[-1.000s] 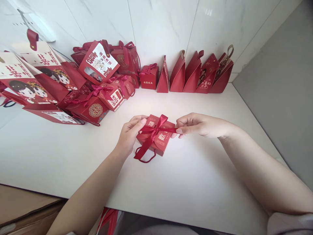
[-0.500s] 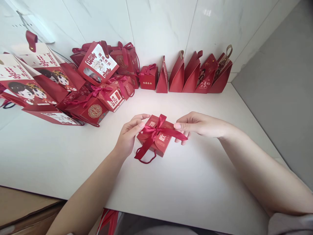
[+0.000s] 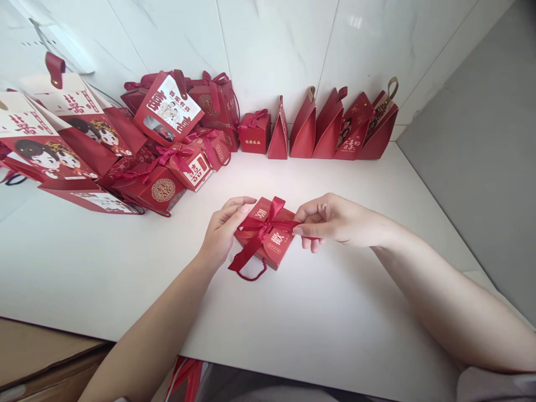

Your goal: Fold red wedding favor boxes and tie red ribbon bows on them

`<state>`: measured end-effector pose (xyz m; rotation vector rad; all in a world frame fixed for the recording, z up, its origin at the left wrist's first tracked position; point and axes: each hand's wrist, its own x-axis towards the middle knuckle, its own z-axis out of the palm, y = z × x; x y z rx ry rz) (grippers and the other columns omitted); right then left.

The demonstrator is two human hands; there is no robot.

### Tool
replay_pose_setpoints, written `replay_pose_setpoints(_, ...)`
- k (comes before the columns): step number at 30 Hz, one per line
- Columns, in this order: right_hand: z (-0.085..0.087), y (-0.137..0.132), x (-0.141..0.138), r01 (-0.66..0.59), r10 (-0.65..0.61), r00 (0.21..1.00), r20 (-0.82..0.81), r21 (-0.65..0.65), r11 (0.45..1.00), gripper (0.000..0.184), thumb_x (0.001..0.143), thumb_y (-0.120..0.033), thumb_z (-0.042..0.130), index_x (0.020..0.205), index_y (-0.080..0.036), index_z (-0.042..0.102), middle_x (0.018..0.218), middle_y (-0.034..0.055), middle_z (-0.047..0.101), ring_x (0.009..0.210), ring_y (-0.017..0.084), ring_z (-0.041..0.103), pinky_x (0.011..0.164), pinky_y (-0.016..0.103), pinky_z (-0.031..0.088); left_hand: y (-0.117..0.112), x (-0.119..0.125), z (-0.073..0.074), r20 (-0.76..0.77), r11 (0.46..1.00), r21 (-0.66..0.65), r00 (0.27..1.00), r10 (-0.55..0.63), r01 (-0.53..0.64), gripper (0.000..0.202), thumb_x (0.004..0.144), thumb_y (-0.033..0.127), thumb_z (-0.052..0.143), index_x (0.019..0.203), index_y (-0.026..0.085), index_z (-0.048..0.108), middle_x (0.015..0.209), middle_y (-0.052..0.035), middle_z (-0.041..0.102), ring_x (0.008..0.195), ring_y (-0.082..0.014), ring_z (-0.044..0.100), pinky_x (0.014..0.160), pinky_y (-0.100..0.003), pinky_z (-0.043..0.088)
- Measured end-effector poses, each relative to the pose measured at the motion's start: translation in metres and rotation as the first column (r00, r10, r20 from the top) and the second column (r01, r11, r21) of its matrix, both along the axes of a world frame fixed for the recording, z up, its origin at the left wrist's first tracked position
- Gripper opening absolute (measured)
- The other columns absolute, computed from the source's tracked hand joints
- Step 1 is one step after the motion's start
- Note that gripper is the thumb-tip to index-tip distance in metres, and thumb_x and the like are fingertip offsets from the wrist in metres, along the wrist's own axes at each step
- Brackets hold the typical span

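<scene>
A small red gift box (image 3: 281, 245) with pale lettering lies on the white table in front of me, and a dark red cord handle (image 3: 254, 277) loops out at its near side. Across its top runs a shiny red ribbon (image 3: 251, 248) tied in a bow. My left hand (image 3: 221, 229) grips the box's left side, its thumb on top by the bow. With thumb and fingers pinched, my right hand (image 3: 324, 222) holds the ribbon's right end at the box's right edge. Part of that ribbon end is hidden by the fingers.
Several red gift boxes (image 3: 154, 187) and bags (image 3: 46, 148) crowd the left of the white table (image 3: 318, 324). Along the tiled wall (image 3: 276, 50) stand a bow-topped cube box (image 3: 254, 134) and several pointed boxes (image 3: 301, 134). A grey wall (image 3: 473, 123) borders the right.
My right thumb and fingers have closed on the ribbon's right end, which lay loose over the hand before. My left hand stays on the gift box, which has barely shifted.
</scene>
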<state>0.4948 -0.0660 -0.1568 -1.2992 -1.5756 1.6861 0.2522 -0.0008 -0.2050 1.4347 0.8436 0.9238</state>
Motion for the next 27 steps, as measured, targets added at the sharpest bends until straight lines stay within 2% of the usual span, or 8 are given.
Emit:
replay_pose_setpoints(3,0.004,-0.001,0.002,-0.035,0.034,0.999,0.021,0.009,0.999,0.02,0.087,-0.037,0.067,0.084,-0.018,0.064,0.08,0.0028,0.071,0.072,0.017,0.067,0.068,0.029,0.052,0.0,-0.001,0.001,-0.029,0.999,0.043,1.0,0.0,0.001,0.029,0.092,0.041,0.059,0.083,0.02,0.077,0.123,-0.0066,0.058,0.112,-0.0224,0.057,0.094,-0.029,0.049)
replay_pose_setpoints(8,0.011,-0.003,0.006,-0.13,0.116,0.977,0.178,0.068,0.989,0.016,0.093,-0.035,0.058,0.089,-0.02,0.063,0.082,0.0019,0.072,0.078,0.018,0.068,0.071,0.029,0.051,-0.002,-0.002,0.004,-0.045,0.994,0.108,0.999,0.016,-0.011,0.036,0.094,0.043,0.056,0.075,0.019,0.074,0.127,-0.0063,0.055,0.109,-0.0222,0.057,0.093,-0.031,0.048)
replay_pose_setpoints(17,0.018,-0.004,0.014,-0.231,0.195,0.901,0.389,0.047,0.972,0.019,0.09,-0.036,0.058,0.08,-0.02,0.059,0.082,0.0024,0.072,0.068,0.017,0.064,0.056,0.026,0.041,-0.003,0.001,-0.001,0.027,0.999,0.027,0.999,-0.029,0.028,0.032,0.091,0.044,0.059,0.078,0.021,0.076,0.128,-0.0061,0.055,0.109,-0.0236,0.058,0.092,-0.033,0.05)
replay_pose_setpoints(22,0.02,-0.006,0.021,-0.281,0.277,0.904,0.325,-0.037,0.959,0.025,0.089,-0.043,0.061,0.081,-0.019,0.063,0.08,0.0038,0.071,0.07,0.019,0.066,0.064,0.028,0.047,-0.005,0.001,0.0,0.022,0.987,-0.012,0.986,-0.163,0.163,0.032,0.093,0.044,0.056,0.085,0.022,0.078,0.128,-0.0074,0.055,0.112,-0.0251,0.058,0.095,-0.034,0.05)
replay_pose_setpoints(27,0.018,-0.004,0.022,-0.256,0.261,0.942,0.212,-0.051,0.965,0.036,0.085,-0.054,0.067,0.08,-0.018,0.066,0.081,0.0057,0.07,0.076,0.021,0.067,0.069,0.029,0.052,-0.004,-0.001,0.003,0.017,0.981,0.029,0.981,-0.192,0.191,0.038,0.094,0.044,0.053,0.075,0.021,0.076,0.122,-0.0089,0.059,0.12,-0.0264,0.054,0.101,-0.035,0.046)
